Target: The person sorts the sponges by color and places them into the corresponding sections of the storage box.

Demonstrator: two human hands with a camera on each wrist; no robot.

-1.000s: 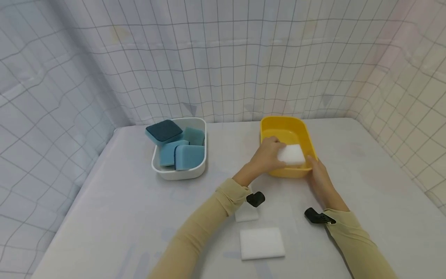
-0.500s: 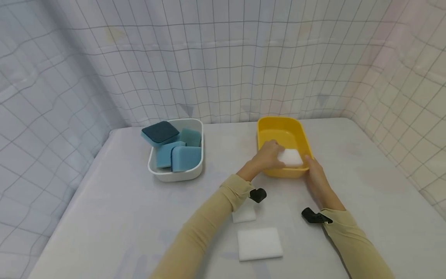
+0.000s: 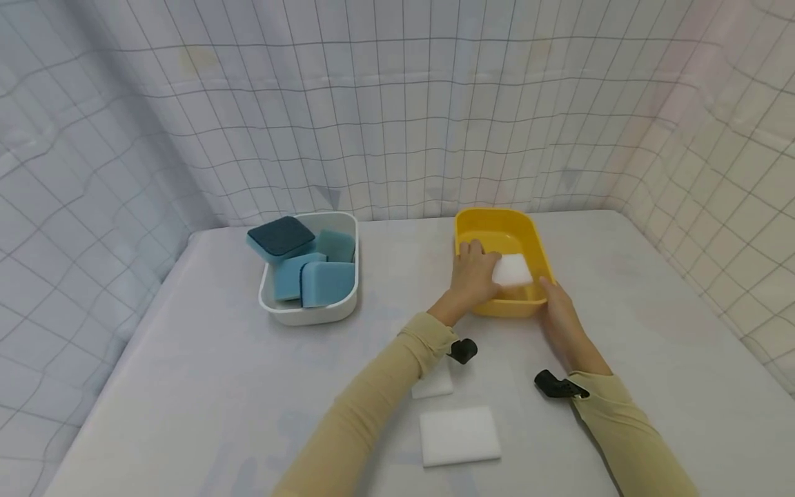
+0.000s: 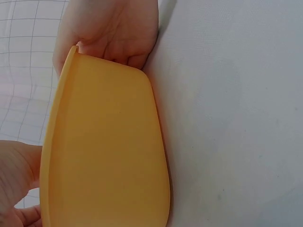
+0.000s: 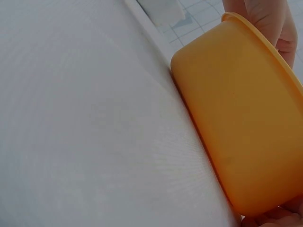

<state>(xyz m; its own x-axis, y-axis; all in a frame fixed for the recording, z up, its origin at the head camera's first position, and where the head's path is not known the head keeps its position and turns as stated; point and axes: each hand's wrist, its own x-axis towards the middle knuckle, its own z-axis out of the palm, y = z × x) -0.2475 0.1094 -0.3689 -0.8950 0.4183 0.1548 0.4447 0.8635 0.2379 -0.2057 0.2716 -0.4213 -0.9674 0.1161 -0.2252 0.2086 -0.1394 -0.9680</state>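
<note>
In the head view my left hand [image 3: 473, 277] pinches the left end of a white sponge block [image 3: 512, 270] between thumb and fingers. The block sits within the outline of a yellow plastic bin [image 3: 539, 243], near its front end; whether it touches the floor of the bin I cannot tell. My right hand [image 3: 562, 324] grips the bin's right front corner, thumb at the rim, the other fingers under or behind the wall. Both wrist views are filled mostly by the bin's outer wall [image 4: 104, 137], with the left hand [image 4: 16, 175] at the rim in the left wrist view.
A white bin [image 3: 310, 316] at the left holds several blue sponges [image 3: 329, 283], one of them overhanging its rim. Two white blocks lie on the table in front: a near block [image 3: 459, 436] and another block [image 3: 433, 382] partly behind the left forearm. Gridded curtains surround the table.
The white sponge block dipped toward the bin's front, then rose slightly and tilted in my left hand. My right hand keeps its grip on the bin. The head view has shifted slightly.
</note>
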